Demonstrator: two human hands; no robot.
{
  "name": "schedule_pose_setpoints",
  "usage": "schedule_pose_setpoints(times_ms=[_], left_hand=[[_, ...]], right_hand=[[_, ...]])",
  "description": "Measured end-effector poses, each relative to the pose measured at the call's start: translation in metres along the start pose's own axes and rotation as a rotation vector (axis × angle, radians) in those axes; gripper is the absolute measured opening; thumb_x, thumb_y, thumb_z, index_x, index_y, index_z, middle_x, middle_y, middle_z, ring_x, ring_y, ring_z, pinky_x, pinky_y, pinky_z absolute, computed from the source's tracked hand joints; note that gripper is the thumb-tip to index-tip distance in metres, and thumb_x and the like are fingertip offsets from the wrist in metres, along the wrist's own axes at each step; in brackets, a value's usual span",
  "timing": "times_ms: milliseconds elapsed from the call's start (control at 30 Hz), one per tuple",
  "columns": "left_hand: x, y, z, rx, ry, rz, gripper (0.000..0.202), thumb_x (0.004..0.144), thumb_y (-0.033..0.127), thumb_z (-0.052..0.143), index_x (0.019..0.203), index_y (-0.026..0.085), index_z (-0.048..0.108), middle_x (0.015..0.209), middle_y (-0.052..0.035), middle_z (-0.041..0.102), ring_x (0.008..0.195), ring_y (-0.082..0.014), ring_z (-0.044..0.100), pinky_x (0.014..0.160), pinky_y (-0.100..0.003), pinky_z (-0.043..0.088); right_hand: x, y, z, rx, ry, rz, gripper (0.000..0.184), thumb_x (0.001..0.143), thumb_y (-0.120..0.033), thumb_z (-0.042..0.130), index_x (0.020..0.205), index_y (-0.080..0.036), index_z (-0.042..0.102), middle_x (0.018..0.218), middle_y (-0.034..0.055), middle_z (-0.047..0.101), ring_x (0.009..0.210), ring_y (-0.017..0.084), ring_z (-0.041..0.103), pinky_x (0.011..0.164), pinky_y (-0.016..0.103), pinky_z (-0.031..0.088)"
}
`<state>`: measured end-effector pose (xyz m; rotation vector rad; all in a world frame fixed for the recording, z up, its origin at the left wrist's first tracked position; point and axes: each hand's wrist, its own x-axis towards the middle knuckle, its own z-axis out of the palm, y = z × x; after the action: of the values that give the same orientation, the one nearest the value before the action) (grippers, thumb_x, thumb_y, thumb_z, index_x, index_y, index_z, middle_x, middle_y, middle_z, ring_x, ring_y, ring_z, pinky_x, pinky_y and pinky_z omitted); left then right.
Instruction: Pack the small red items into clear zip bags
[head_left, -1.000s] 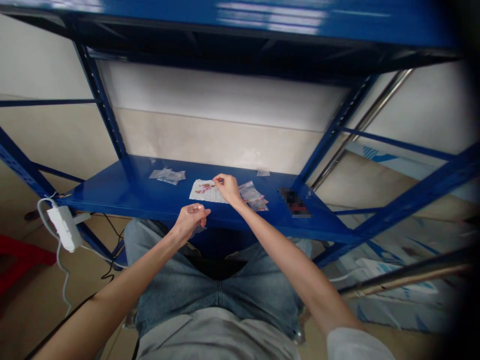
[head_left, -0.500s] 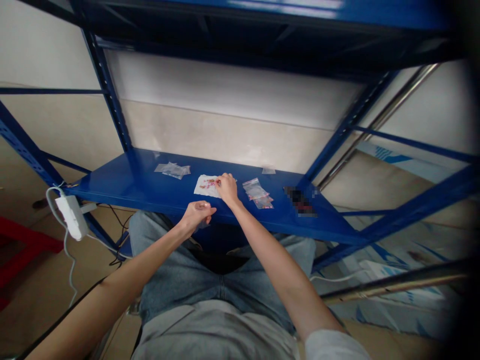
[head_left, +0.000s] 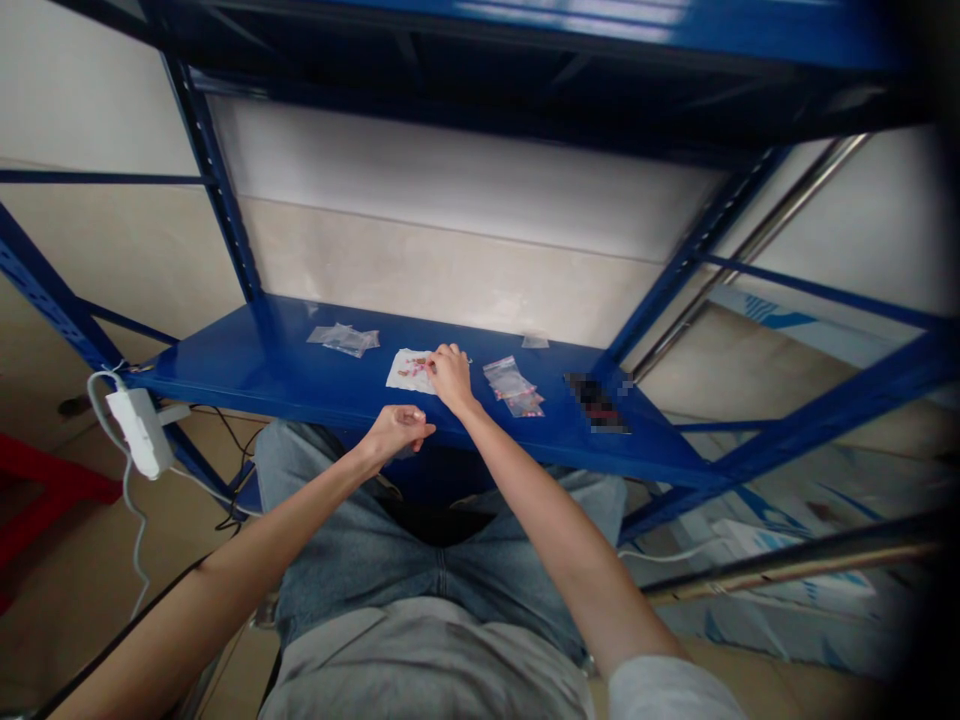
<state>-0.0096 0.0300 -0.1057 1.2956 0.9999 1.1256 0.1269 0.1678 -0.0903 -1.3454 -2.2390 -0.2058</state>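
My left hand (head_left: 401, 430) is closed at the front edge of the shelf. It holds a small clear plastic bag, mostly hidden by the fingers. My right hand (head_left: 451, 375) is over the right part of a white paper sheet (head_left: 397, 377), its fingertips pinched together among small pink and brown pieces (head_left: 415, 367). Whatever sits between those fingertips is too small to make out. Just right of that hand lie clear zip bags (head_left: 510, 378), the nearer ones with small pink pieces at their bottom.
Flat clear bags (head_left: 345, 339) lie on the left of the blue shelf (head_left: 247, 360), and another bag (head_left: 535, 341) is at the back. A blurred-out dark object (head_left: 598, 402) rests on the right. A white power strip (head_left: 140, 430) hangs at the left post. Another blue shelf (head_left: 480, 80) is overhead.
Both hands stay nearly in place. The left hand has turned slightly, and less of its clear bag shows. My right fingertips have shifted a little left over the paper.
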Motion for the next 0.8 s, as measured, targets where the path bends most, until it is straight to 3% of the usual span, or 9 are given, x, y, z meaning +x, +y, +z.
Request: schedule_pose_setpoints(times_ms=[633,700,800], left_hand=[[-0.001,0.005,-0.001,-0.039,-0.045,-0.022,0.034,0.066,0.039,0.081,0.067,0.017,0.055,0.049,0.0028,0.057,0.044,-0.0090,0.047,0.051,-0.022,0.036],[-0.001,0.004,-0.002,-0.043,-0.045,-0.010,0.033,0.067,0.038,0.081,0.068,0.017,0.055,0.049,0.0028,0.057,0.045,-0.0089,0.048,0.051,-0.022,0.036],[0.000,0.002,-0.002,-0.053,-0.041,0.001,0.033,0.068,0.038,0.081,0.068,0.017,0.055,0.050,0.0027,0.057,0.045,-0.0087,0.048,0.052,-0.022,0.036]], right_hand=[[0.003,0.001,-0.007,0.116,0.042,0.073,0.020,0.093,-0.026,0.058,0.090,-0.019,0.076,0.099,0.0101,0.068,0.101,0.024,0.055,0.089,0.034,0.043],[0.002,0.000,-0.011,0.199,0.078,0.093,0.020,0.092,-0.028,0.059,0.089,-0.018,0.076,0.099,0.0093,0.069,0.099,0.023,0.058,0.089,0.033,0.044],[-0.003,-0.004,-0.018,0.516,0.123,0.110,0.018,0.090,-0.028,0.063,0.089,-0.016,0.076,0.096,0.0082,0.072,0.094,0.020,0.063,0.088,0.031,0.046]])
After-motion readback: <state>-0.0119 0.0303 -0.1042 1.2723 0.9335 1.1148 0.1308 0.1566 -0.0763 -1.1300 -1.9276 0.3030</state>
